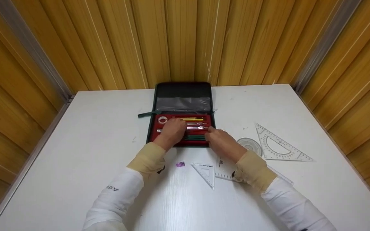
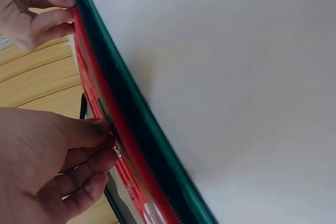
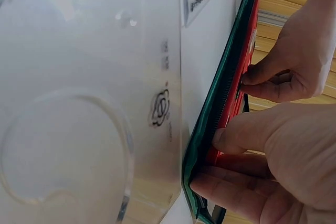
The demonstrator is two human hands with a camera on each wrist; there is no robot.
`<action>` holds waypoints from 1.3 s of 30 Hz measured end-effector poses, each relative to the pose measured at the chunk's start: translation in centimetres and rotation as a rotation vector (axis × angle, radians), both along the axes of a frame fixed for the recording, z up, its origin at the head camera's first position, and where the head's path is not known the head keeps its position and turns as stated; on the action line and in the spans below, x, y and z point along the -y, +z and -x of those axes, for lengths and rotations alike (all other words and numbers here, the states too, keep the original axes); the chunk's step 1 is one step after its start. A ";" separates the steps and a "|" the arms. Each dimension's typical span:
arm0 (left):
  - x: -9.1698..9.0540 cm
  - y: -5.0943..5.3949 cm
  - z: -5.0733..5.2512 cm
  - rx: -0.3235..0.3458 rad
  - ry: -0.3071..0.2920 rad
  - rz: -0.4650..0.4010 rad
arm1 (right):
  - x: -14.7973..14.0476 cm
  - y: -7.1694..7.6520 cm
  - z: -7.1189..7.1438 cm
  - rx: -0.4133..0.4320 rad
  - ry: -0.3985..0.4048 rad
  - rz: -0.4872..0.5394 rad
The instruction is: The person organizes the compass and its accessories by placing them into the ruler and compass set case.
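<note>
A zip-up drawing set case (image 1: pixel 183 89) lies open, its dark lid against the wall side. In its red tray (image 1: pixel 154 136) sit metal compasses (image 1: pixel 198 128), a yellow pencil (image 1: pixel 188 119), a white ring-shaped piece (image 1: pixel 162 120) and green pencils (image 1: pixel 195 137). My left hand (image 1: pixel 173 130) reaches over the tray and pinches a thin green pencil (image 2: pixel 103 109) between thumb and fingers. With my right hand (image 1: pixel 222 141) I grip the case's right edge; the thumb is on the red tray and the fingers (image 3: pixel 231 187) are against the green side.
A purple pencil sharpener (image 1: pixel 180 164) and a small set square (image 1: pixel 206 173) lie in front of the case. To the right are a round protractor (image 1: pixel 250 146), a large set square (image 1: pixel 281 146) and a clear plastic template (image 3: pixel 100 77), partly under my right forearm. Wood-patterned walls surround the white table (image 1: pixel 101 128).
</note>
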State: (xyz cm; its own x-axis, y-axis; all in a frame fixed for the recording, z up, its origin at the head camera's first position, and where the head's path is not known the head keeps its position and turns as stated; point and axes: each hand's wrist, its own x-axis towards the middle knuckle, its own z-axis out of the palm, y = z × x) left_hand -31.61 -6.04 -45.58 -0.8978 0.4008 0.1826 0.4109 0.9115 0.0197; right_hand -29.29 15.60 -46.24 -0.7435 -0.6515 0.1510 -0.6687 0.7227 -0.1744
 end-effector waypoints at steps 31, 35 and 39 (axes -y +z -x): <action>2.7 1.1 -10.7 0.289 -0.094 -0.185 | 0.1 0.0 0.1 -0.005 -0.015 0.015; 2.4 0.4 -11.5 0.262 -0.061 -0.177 | 0.2 0.0 0.1 0.003 -0.017 0.020; 2.1 -0.5 -11.9 0.187 -0.056 -0.153 | 0.2 0.0 0.0 0.017 -0.018 0.020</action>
